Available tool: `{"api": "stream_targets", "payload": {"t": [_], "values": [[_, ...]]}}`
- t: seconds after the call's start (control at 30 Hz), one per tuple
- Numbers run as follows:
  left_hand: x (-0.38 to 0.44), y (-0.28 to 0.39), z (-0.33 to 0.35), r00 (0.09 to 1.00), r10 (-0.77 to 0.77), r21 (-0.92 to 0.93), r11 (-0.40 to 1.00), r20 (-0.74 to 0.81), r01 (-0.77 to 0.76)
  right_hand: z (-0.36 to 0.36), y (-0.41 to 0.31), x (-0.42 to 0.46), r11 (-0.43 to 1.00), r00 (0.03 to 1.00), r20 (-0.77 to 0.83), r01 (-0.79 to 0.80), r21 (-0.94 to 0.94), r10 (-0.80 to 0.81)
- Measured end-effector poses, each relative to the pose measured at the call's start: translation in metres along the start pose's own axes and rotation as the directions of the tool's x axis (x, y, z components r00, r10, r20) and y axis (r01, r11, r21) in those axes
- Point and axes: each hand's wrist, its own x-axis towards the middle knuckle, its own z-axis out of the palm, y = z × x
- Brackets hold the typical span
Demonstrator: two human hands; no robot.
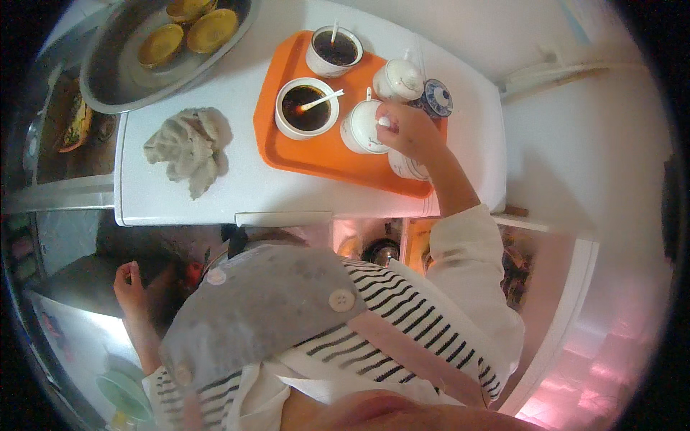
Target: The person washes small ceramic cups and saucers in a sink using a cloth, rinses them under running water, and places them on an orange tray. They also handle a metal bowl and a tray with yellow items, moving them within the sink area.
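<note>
My right hand (407, 129) has its fingers closed on the lid knob of a white lidded ceramic jar (360, 129) on an orange tray (323, 161). A white spoon handle sticks up at this jar's rim. Two white bowls of dark liquid, the nearer (306, 110) and the farther (334, 51), stand to its left, each with a white spoon. Behind my hand are another lidded jar (399, 81) and a blue-patterned lid (438, 98). A further white jar (408, 164) is partly hidden below my wrist. My left hand (129, 285) hangs at my side, fingers apart and holding nothing visible.
A crumpled grey cloth (188, 148) lies left of the tray on the white top (237, 183). A large metal basin (108, 99) holding yellowish bowls (213, 31) overlaps its far left corner. A wall (560, 151) stands at the right. A pale green bowl (124, 393) is at lower left.
</note>
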Motion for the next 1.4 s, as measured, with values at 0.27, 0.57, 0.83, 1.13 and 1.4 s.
{"api": "stream_targets", "payload": {"t": [0.27, 0.57, 0.83, 1.13, 1.4], "values": [[0.015, 0.004, 0.006, 0.991, -0.055, 0.058, 0.997, 0.12, 0.048, 0.004, -0.004, -0.004, 0.994, 0.996, -0.021, -0.088, -0.065, 0.086], [0.027, 0.038, 0.024, 0.978, -0.079, 0.033, 0.997, 0.194, 0.074, 0.001, -0.008, 0.002, 0.98, 0.98, 0.014, -0.199, 0.011, 0.199], [0.041, -0.027, -0.015, 0.975, -0.208, -0.11, 0.97, 0.075, 0.215, -0.02, -0.031, 0.019, 0.832, 0.901, -0.293, -0.119, 0.542, 0.32], [0.166, -0.098, -0.134, 0.97, -0.24, -0.328, 0.913, 0.05, 0.243, 0.015, -0.219, 0.101, 0.976, 0.917, -0.343, 0.163, -0.144, -0.204], [0.329, -0.28, -0.187, 0.925, 0.266, -0.111, 0.963, 0.271, -0.244, 0.171, -0.435, 0.11, 0.945, 0.957, 0.061, 0.269, 0.187, -0.284]]}}
